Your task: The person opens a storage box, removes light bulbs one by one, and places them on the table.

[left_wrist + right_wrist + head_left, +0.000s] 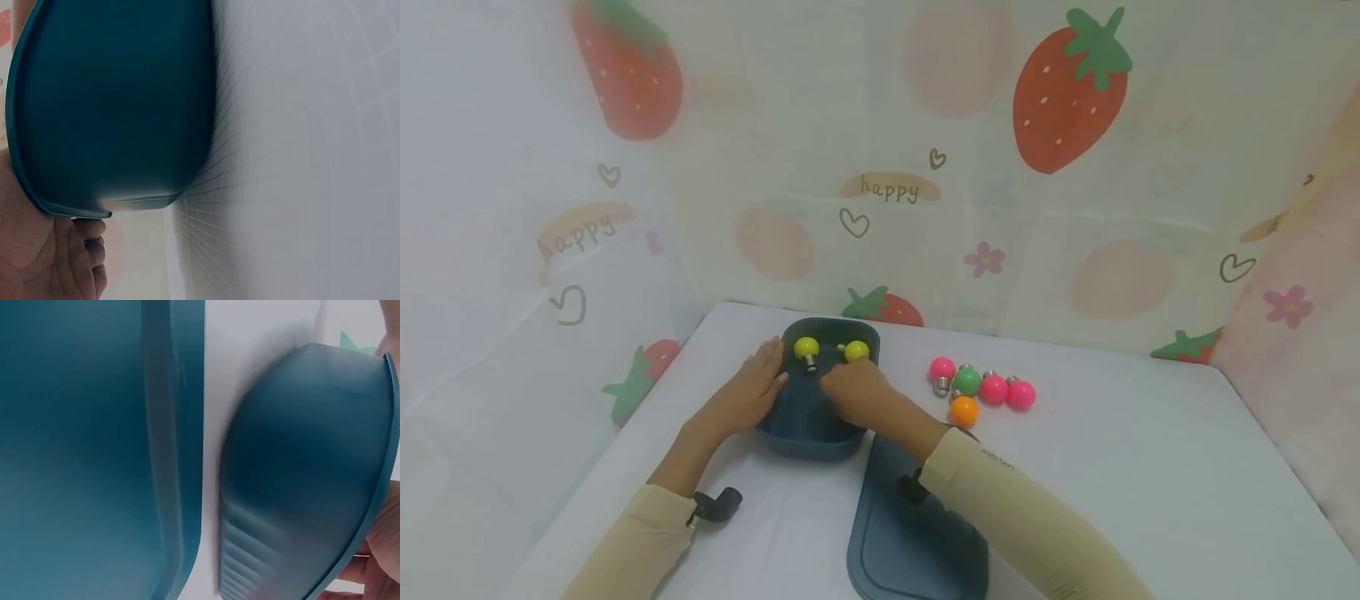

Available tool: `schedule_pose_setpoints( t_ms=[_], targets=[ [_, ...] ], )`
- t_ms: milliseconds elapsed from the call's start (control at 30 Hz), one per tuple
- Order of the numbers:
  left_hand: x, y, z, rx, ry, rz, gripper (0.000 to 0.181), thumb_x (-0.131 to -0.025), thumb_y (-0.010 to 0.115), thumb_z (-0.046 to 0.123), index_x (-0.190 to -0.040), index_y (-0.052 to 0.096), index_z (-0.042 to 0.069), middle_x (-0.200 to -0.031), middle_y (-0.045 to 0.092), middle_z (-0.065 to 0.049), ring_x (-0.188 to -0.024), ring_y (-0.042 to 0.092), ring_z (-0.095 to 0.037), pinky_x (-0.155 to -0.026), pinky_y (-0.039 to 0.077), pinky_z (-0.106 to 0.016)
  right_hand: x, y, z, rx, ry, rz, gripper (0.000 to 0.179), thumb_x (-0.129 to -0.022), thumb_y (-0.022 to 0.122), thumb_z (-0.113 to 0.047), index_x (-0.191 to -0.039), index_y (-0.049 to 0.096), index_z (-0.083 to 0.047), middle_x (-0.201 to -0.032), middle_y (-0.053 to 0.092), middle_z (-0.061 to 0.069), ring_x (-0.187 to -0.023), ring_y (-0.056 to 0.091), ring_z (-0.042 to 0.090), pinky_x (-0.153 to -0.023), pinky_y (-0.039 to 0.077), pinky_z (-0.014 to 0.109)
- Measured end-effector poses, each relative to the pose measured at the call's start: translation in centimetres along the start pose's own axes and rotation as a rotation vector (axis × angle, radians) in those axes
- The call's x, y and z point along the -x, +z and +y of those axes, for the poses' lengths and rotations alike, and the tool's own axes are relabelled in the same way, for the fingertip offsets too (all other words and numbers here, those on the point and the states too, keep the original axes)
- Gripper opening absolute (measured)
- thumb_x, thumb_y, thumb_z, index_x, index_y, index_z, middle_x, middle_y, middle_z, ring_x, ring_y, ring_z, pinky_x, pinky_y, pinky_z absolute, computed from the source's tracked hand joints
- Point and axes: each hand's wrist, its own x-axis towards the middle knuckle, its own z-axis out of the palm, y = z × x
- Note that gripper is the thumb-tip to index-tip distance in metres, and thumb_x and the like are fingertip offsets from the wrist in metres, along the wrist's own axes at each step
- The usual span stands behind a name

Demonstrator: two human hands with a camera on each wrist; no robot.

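Observation:
A dark blue plastic box (812,450) stands on the white table with two yellow light bulbs inside, one yellow bulb (807,348) at the back left and another yellow bulb (857,351) at the back right. My left hand (748,392) rests along the box's left rim, fingers extended; the left wrist view shows this hand (56,256) against the rim. My right hand (861,393) reaches over the right rim into the box, its fingers bent downward. Whether those fingers hold anything is hidden. In the right wrist view, part of the hand (381,550) shows beyond the box rim.
A dark blue lid (917,542) lies right of the box, under my right forearm. Farther right are several bulbs: pink bulbs (993,390), a green bulb (967,381) and an orange bulb (964,412). A strawberry-print cloth (887,250) hangs behind the table.

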Motion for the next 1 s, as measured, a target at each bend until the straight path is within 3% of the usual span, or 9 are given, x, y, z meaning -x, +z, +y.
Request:
schedule_pose_setpoints(
  t_ms=[200,633,800,1000],
  targets=[
    [0.07,0.01,0.05,-0.009,-0.021,-0.011,0.062,-0.111,0.037,0.025,-0.158,0.014,-0.009,-0.166,0.012,-0.026,-0.154,0.009,-0.042,-0.123,0.012,-0.058,0.17,0.05,-0.21,0.078,-0.016,-0.004,0.011,-0.094,0.073,-0.023,-0.103,0.076,-0.019,-0.081,0.07,-0.004,-0.064,0.058,0.011,-0.065,0.056,0.029],
    [0.28,-0.29,0.36,-0.006,-0.031,-0.031,0.062,-0.111,0.037,0.024,-0.158,0.014,-0.009,-0.167,0.01,-0.026,-0.154,0.008,-0.041,-0.124,0.01,-0.057,0.56,-0.06,-0.47,0.1,-0.017,-0.026,0.012,-0.093,0.074,-0.021,-0.105,0.075,-0.017,-0.079,0.069,-0.004,-0.063,0.055,0.011,-0.062,0.055,0.025],
    [0.27,-0.32,0.4,-0.005,-0.034,-0.032,0.062,-0.111,0.038,0.024,-0.158,0.013,-0.009,-0.167,0.01,-0.025,-0.154,0.008,-0.041,-0.124,0.01,-0.057,0.67,0.06,-0.48,0.065,-0.01,-0.031,0.012,-0.094,0.074,-0.018,-0.105,0.075,-0.017,-0.083,0.071,-0.003,-0.066,0.057,0.012,-0.066,0.057,0.025],
    [0.1,-0.1,0.21,-0.013,-0.042,-0.035,0.063,-0.111,0.037,0.025,-0.159,0.012,-0.007,-0.167,0.009,-0.024,-0.155,0.007,-0.04,-0.124,0.01,-0.056,0.88,0.05,-0.31,-0.073,0.025,-0.058,0.016,-0.093,0.075,-0.017,-0.109,0.073,-0.015,-0.093,0.073,-0.002,-0.075,0.062,0.012,-0.079,0.059,0.026]
  ],
)
